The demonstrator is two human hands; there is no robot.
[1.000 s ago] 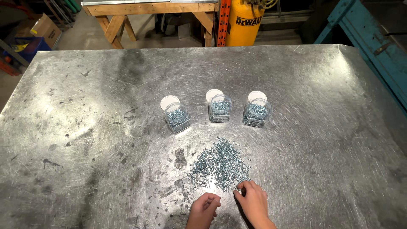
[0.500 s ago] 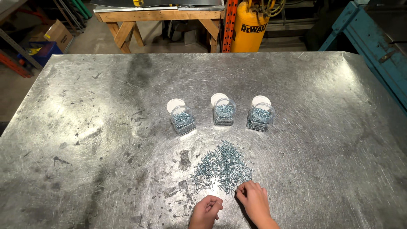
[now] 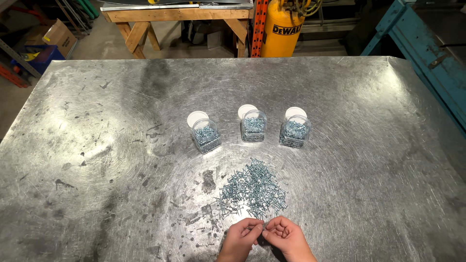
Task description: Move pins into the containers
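Note:
A loose pile of small silvery screws [image 3: 253, 188] lies on the scratched metal table [image 3: 97, 145]. Just in front of the pile, near the table's front edge, my left hand [image 3: 239, 238] and my right hand [image 3: 286, 237] meet with fingertips pinched together, seemingly on a small screw that is hardly visible. Behind the pile stand three clear open jars of screws: the left jar [image 3: 206, 137], the middle jar [image 3: 254, 127] and the right jar [image 3: 294, 132]. A white lid lies behind each jar.
Beyond the table's far edge stand a wooden sawhorse bench [image 3: 179, 17] and a yellow tank [image 3: 283, 26]. A blue metal frame [image 3: 432, 53] runs along the right side. Cardboard boxes [image 3: 53, 36] sit on the floor at the far left.
My hands, apart a second ago, have come together at the pile's near edge with fingertips touching. The view has shifted down a little.

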